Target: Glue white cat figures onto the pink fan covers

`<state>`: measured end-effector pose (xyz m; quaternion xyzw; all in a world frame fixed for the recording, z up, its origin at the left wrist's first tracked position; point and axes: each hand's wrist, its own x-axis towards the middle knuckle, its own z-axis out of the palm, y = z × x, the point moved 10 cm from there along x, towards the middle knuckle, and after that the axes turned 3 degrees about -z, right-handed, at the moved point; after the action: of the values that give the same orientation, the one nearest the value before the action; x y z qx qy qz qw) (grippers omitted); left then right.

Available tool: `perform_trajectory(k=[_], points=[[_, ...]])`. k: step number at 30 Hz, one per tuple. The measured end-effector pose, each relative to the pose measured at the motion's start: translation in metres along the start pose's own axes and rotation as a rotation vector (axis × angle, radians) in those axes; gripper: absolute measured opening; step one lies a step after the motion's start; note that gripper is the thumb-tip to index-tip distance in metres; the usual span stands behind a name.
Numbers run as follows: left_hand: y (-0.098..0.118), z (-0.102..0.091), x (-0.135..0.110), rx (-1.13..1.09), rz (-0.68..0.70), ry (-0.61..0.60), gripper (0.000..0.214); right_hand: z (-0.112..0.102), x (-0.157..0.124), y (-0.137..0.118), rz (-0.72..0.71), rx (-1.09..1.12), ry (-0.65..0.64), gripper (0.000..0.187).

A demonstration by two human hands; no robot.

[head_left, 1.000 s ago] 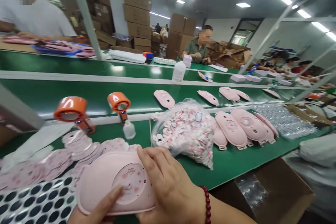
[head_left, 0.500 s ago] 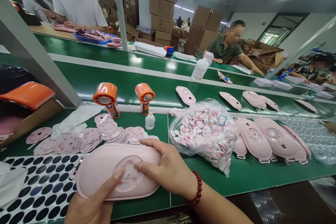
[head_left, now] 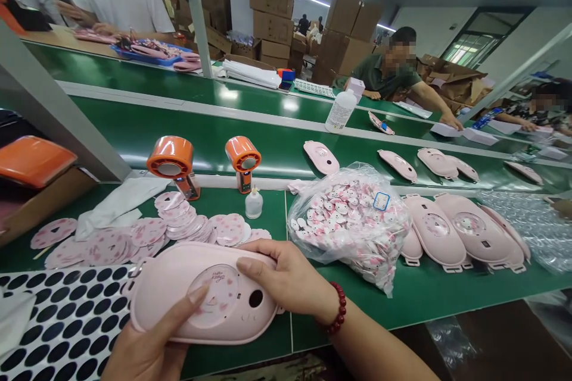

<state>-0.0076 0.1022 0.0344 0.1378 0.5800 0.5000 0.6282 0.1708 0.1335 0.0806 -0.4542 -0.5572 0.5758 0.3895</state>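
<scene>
Both my hands hold a pink oval plastic shell (head_left: 165, 292) over the front of the green bench. My left hand (head_left: 152, 333) grips its lower left side, thumb on the round printed disc (head_left: 218, 303) set in the shell. Wrapped over the top right edge, my right hand (head_left: 281, 274) has its thumb near the disc's upper rim; a red bead bracelet circles that wrist. A dark round hole shows right of the disc. Behind the shell lie loose pink printed discs (head_left: 147, 231). A sheet of black round stickers (head_left: 58, 315) is at the left.
A clear bag of small printed pieces (head_left: 348, 220) sits right of my hands, beside several pink shells (head_left: 438, 232). Two orange handheld fans (head_left: 172, 158) and a small dropper bottle (head_left: 254, 203) stand behind. More shells lie on the green belt (head_left: 277, 155). Co-workers sit across.
My right thumb has moved up off the disc's middle, uncovering more of the print and the dark hole. The shell stays in both hands. The view has shifted slightly.
</scene>
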Motion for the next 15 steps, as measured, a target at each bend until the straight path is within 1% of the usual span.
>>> perform_trajectory(k=[2, 7, 12, 15], points=[[-0.0018, -0.0001, 0.0012, 0.016, -0.016, -0.006, 0.094, -0.0029, 0.0005, -0.0022, -0.031, -0.017, 0.0, 0.036], [-0.0004, 0.0025, 0.0007, -0.006, -0.012, 0.017, 0.091, -0.0058, 0.0016, -0.0019, -0.061, -0.03, -0.01, 0.039], [0.002, 0.0038, 0.0018, 0.041, 0.029, 0.0, 0.089, -0.0034, 0.001, 0.0055, 0.018, -0.045, -0.017, 0.037], [0.001, 0.0017, 0.0037, 0.063, 0.036, -0.01, 0.09, -0.0019, 0.0002, 0.0066, 0.047, -0.036, -0.022, 0.04]])
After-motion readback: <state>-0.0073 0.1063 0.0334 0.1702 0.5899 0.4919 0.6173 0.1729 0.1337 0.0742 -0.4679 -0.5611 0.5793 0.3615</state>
